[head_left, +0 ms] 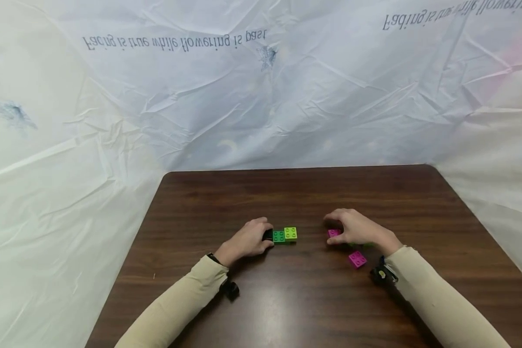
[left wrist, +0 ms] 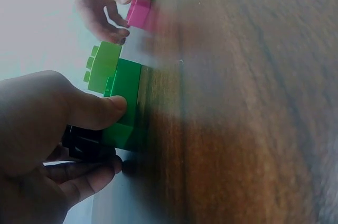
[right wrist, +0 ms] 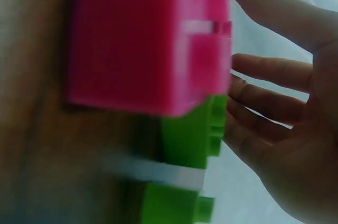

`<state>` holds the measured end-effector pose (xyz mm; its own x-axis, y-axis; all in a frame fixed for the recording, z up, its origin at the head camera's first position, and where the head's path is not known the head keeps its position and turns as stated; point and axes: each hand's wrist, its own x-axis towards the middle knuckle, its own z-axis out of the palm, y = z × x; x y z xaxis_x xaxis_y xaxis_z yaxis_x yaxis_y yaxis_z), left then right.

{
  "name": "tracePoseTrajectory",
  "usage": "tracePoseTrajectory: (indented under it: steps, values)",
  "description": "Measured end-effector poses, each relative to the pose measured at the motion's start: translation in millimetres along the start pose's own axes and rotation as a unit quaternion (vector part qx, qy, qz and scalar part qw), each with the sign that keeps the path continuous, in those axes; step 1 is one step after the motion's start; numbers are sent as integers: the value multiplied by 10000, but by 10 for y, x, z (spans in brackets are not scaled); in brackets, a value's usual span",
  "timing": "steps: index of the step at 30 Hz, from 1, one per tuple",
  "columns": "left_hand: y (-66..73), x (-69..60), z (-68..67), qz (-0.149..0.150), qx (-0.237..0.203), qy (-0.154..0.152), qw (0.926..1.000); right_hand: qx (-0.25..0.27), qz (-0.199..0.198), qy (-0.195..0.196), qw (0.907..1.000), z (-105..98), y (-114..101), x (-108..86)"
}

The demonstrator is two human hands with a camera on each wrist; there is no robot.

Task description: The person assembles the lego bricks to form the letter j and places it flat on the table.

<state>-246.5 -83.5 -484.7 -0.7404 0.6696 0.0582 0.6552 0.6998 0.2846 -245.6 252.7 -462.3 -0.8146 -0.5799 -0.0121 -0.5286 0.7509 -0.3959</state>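
In the head view my left hand (head_left: 249,238) grips joined bricks, its thumb pressed on the side of a dark green toy brick (head_left: 279,237). A black brick (left wrist: 87,143) sits partly hidden in that grasp. A lime brick (head_left: 290,234) is raised at the far end of the assembly. To the right, my right hand (head_left: 357,227) hovers with thumb and fingers spread around a pink brick (head_left: 334,233), without visibly pinching it. Green bricks (right wrist: 185,134) lie beneath this hand, mostly hidden in the head view.
Another pink brick (head_left: 357,259) lies on the brown wooden table (head_left: 282,290), just in front of the right hand. White printed sheeting (head_left: 261,111) hangs behind the table and at both sides. Each wrist wears a small black camera.
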Motion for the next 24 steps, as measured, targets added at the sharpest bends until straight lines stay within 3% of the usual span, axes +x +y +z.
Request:
tracePoseTrajectory:
  steps: [15, 24]
  values:
    - [-9, 1, -4, -39, -51, -52, 10000, -417, -112, -43, 9991, 89, -3, -54]
    - [-26, 6, 21, -9, -65, -29, 10000, -567, -195, 131, 9981, 120, 20, -49]
